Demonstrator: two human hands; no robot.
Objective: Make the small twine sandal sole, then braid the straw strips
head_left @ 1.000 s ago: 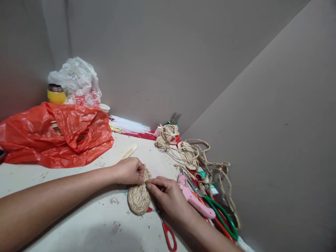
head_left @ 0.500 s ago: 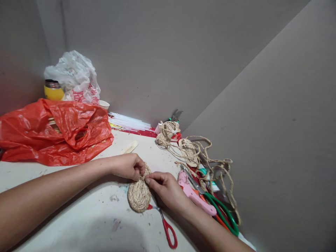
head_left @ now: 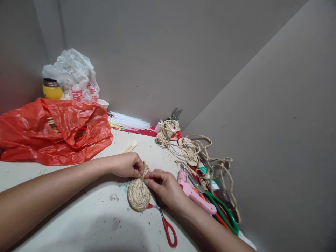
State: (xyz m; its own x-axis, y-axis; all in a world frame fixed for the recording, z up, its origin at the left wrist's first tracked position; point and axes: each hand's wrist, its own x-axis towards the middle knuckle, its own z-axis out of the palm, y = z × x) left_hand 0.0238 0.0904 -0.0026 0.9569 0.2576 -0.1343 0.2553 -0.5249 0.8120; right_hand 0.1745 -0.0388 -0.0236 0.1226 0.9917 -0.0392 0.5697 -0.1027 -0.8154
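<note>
A flat piece of coiled straw rope, narrowed at the middle like a figure eight, lies on the table. My left hand pinches at its narrow middle from the left, thumb and fingertips closed. From the right, my right hand has its thumb and forefinger pinched at the same narrow spot, close to the left fingertips. Whatever fine strand may be between the fingertips is too small to make out. Red-handled scissors lie just below, partly hidden by the coiled piece.
Along the right lie a pink glue gun, green-handled scissors and loose straw rope. Glue sticks and pliers are at the back. A red plastic bag covers the left, near a yellow jar.
Both hands stay at the narrow middle of the coiled piece, with only slight finger movement. The view has shifted slightly.
</note>
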